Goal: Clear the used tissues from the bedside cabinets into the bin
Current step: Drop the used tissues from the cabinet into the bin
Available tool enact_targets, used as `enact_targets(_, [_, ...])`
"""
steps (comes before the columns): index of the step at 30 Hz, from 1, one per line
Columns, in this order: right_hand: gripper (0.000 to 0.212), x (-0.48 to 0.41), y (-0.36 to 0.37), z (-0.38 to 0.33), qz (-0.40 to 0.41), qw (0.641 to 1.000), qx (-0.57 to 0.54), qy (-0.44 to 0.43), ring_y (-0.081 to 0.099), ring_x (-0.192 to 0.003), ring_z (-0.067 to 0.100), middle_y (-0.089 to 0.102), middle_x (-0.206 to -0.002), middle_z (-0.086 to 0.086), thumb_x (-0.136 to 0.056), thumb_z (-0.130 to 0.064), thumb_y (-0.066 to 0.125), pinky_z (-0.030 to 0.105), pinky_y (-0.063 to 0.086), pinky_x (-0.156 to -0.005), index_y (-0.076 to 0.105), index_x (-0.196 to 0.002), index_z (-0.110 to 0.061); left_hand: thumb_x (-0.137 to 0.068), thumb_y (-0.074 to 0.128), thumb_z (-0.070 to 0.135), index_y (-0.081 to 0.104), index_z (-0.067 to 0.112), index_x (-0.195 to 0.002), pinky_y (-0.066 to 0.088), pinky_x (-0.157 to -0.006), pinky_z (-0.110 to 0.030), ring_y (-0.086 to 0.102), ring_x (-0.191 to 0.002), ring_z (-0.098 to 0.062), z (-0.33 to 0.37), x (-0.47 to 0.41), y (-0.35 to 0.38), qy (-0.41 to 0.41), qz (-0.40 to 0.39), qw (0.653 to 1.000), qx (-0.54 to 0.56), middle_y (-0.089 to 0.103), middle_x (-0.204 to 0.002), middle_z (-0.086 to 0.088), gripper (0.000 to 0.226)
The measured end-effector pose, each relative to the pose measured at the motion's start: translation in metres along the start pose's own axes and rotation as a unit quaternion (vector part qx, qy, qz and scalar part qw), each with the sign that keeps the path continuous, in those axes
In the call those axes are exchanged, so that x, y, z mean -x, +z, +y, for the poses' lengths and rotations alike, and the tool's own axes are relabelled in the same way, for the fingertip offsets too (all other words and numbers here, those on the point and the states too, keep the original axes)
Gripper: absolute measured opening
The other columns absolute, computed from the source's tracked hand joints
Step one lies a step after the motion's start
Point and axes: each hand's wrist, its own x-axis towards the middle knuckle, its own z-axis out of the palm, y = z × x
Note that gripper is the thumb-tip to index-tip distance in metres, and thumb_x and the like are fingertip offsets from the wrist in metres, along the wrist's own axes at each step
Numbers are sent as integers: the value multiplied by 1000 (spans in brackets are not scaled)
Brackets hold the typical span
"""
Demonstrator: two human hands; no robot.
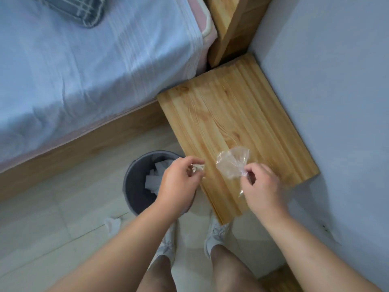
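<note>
A wooden bedside cabinet [235,114] stands in the corner between the bed and the wall. My left hand [179,182] pinches a small crumpled tissue [197,167] at the cabinet's front-left edge, partly above the grey bin [134,186]. Several white tissues [156,178] lie inside the bin. My right hand [263,186] pinches a clear, crinkled plastic wrapper [232,165] just above the cabinet top. One more tissue [112,224] lies on the floor left of the bin.
A bed with a pale blue sheet [94,70] fills the upper left, with a wooden frame along its side. A white wall [336,102] runs down the right. My feet in white shoes [216,234] stand on the pale floor just before the cabinet.
</note>
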Motion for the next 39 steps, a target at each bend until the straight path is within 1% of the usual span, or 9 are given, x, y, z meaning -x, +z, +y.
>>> enact_targets(4, [14, 11, 17, -56, -24, 998, -61, -6, 58, -82, -7, 59, -86, -20, -92, -22, 63, 9, 33, -60, 60, -88, -36, -97, 74, 27, 68, 54, -95, 61, -76, -34, 72, -76, -7, -38, 27, -53, -56, 70, 991, 99, 75, -80, 9, 28])
enact_targets(8, [9, 23, 43, -103, -70, 994, -82, -26, 60, -78, 10, 64, -83, -10, -91, -20, 68, 25, 40, -62, 65, -87, -28, -94, 76, 16, 75, 38, -99, 64, -84, -53, 71, -66, -18, -81, 51, -95, -115, 127, 964, 204, 73, -80, -3, 23])
enact_targets(13, [9, 37, 74, -138, -128, 989, -49, -47, 58, -78, 5, 64, -86, -9, -94, -24, 65, 22, 39, -61, 65, -85, -27, -95, 74, 11, 76, 34, -99, 66, -83, -47, 71, -67, -15, -122, 75, -122, -174, 162, 931, 278, 73, -88, -5, 23])
enact_targets(17, [8, 48, 99, -149, -161, 986, -24, -43, 58, -79, 11, 61, -91, -9, -96, -24, 60, 28, 43, -62, 64, -90, -26, -96, 74, 11, 76, 34, -104, 66, -84, -40, 73, -77, -18, -147, 83, -122, -208, 140, 917, 312, 73, -97, -6, 24])
enact_targets(22, [12, 59, 133, -152, -156, 987, 34, -12, 62, -88, 18, 61, -106, -5, -98, -29, 57, 42, 57, -77, 65, -104, -23, -96, 74, 11, 74, 33, -111, 64, -82, -34, 71, -79, -15, -173, 65, -109, -221, 78, 917, 323, 72, -98, -2, 27])
enact_targets(26, [23, 65, 160, -144, -127, 990, 52, 29, 63, -98, 21, 62, -118, -1, -98, -31, 58, 41, 57, -83, 65, -118, -22, -95, 75, 14, 70, 37, -119, 65, -89, -40, 71, -90, -18, -192, 52, -106, -203, 27, 928, 310, 69, -107, 0, 34])
enact_targets(29, [33, 69, 181, -136, -113, 990, 51, 59, 62, -111, 24, 62, -129, 2, -98, -33, 63, 35, 52, -86, 62, -129, -22, -95, 76, 13, 62, 30, -143, 64, -91, -44, 72, -94, -16, -210, 43, -108, -180, -10, 942, 283, 68, -113, 4, 52])
enact_targets(34, [40, 78, 208, -123, -106, 991, 53, 67, 60, -121, 28, 63, -132, 5, -97, -34, 66, 34, 47, -90, 62, -133, -19, -96, 76, 13, 48, 30, -157, 64, -76, -20, 72, -95, 7, -238, 39, -108, -156, -66, 943, 288, 59, -121, 24, 69])
enact_targets(39, [29, 89, 222, -112, -109, 993, 26, 46, 66, -105, 24, 66, -118, 2, -95, -30, 67, 30, 43, -82, 66, -123, -21, -97, 73, 18, 63, 33, -142, 63, -84, -30, 75, -107, -18, -262, 53, -114, -173, -27, 946, 273, 66, -132, 8, 48])
